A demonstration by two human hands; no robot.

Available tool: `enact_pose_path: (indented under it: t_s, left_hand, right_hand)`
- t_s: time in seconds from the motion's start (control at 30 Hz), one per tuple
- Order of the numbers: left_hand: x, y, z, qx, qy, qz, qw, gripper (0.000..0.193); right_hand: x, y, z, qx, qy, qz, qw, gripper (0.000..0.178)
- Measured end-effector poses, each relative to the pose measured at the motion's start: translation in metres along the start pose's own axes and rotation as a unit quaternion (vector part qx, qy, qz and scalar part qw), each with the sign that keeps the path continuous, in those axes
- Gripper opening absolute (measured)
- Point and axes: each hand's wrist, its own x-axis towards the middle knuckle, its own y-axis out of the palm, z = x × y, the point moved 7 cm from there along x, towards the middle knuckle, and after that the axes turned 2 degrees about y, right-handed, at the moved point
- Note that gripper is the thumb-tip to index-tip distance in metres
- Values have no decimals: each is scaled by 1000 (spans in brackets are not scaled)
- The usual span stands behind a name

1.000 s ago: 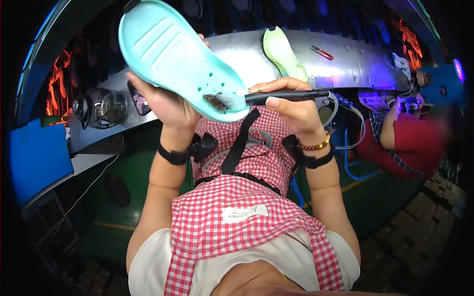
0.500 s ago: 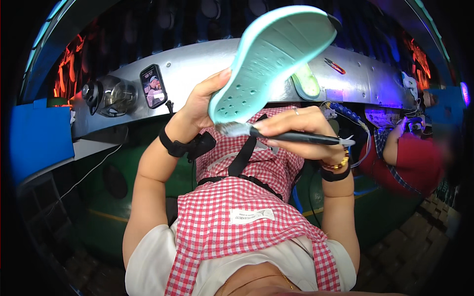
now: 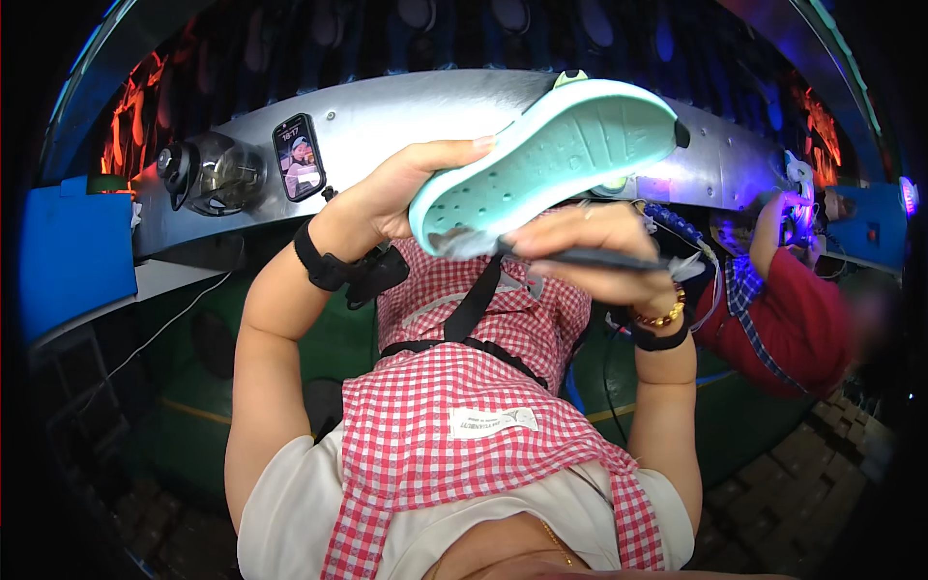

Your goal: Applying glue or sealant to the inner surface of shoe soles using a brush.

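My left hand grips a pale turquoise shoe sole by its near left edge, thumb on top of the rim. The sole is tilted, its hollow face with small round holes turned toward me, and a black patch marks its far right tip. In my right hand is a brush with a black handle, held between thumb and fingers. Its bristles touch the near end of the sole's rim. The right hand and brush are smeared by motion.
On the metal bench stand a dark see-through jug and a phone at the left. Behind the sole a light green piece partly shows. A person in a red top works at the right. Dark soles hang beyond the bench.
The sole has swung lower and flatter, its far tip moving down and to the right. The brush stays at its near end. The co-worker's arm has shifted toward the bench.
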Motion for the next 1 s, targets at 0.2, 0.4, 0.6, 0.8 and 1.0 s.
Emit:
enact_pose_path:
  t_s: [0.2, 0.4, 0.6, 0.8, 1.0]
  left_hand:
    - [-9, -2, -3, 44, -58, -25, 997, 38]
    - [-14, -7, -8, 168, -53, -81, 981, 39]
    - [-31, -5, -27, 196, -5, -81, 977, 41]
    - [-47, 9, -41, 265, 55, -158, 950, 44]
    - [-56, -9, -40, 194, 42, -169, 965, 49]
  right_hand:
    - [0, -5, 16, 88, -68, 12, 994, 18]
    - [-4, -1, 16, -38, -52, 84, 994, 17]
    - [-10, -4, 11, -72, -43, 14, 996, 17]
    - [-20, -18, 10, -75, -80, -85, 990, 21]
    - [-25, -13, 5, -27, -79, 0, 997, 21]
